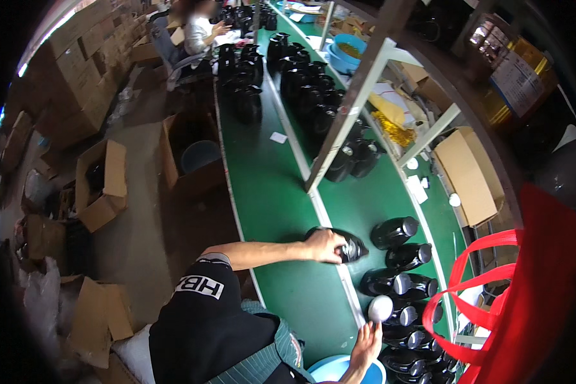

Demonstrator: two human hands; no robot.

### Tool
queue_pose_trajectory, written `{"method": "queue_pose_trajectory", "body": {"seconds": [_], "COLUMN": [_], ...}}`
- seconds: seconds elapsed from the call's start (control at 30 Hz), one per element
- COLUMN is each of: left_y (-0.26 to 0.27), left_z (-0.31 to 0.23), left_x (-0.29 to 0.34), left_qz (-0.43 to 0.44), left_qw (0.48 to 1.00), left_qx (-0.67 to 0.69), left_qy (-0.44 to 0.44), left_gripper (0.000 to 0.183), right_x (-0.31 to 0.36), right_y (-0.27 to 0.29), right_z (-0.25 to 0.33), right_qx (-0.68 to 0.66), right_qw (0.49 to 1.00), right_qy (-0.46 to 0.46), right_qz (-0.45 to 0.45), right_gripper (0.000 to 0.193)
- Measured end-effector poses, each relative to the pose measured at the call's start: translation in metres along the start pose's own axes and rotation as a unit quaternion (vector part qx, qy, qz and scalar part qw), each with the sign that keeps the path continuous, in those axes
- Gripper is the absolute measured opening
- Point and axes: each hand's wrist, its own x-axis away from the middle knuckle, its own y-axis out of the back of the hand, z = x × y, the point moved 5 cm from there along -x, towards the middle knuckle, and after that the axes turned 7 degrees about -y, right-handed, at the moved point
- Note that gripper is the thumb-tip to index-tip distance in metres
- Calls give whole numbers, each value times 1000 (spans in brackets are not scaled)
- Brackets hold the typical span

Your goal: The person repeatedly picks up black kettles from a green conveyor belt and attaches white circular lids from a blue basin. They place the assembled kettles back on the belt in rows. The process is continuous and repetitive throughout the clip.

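Observation:
My left hand (326,246) is closed around a glossy black jug-like vessel (351,249) that lies tilted across the white divider strip of the green bench. Its far end is partly hidden by my fingers. My right hand (366,345) is lower down, above the rim of a light blue basin (329,368). Its fingers are stretched out, with the tips at the lower edge of a round whitish cap-like piece (381,308). That piece sits among the black vessels on the right; whether my fingertips touch it I cannot tell.
Several black vessels (408,256) lie along the bench's right side; more stand at the far end (246,89). A metal post (345,121) rises from the bench. Red bag straps (467,281) hang at right. Cardboard boxes (102,185) line the left floor. A person (201,35) sits far off.

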Motion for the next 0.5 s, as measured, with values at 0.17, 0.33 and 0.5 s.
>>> {"method": "queue_pose_trajectory", "body": {"seconds": [0.17,0.33,0.5], "left_y": [-43,-80,-71], "left_z": [-59,-37,-30], "left_x": [76,96,104], "left_qz": [6,80,80], "left_qw": [997,995,993], "left_qx": [67,44,78], "left_qy": [-40,35,35], "left_gripper": [34,42,44], "right_x": [-35,-58,-48], "right_y": [-110,-52,1], "right_z": [-49,-93,-126], "right_qx": [476,418,470], "right_qw": [868,899,870], "right_qy": [141,74,77], "right_qz": [25,-107,-129], "right_gripper": [34,20,22]}}
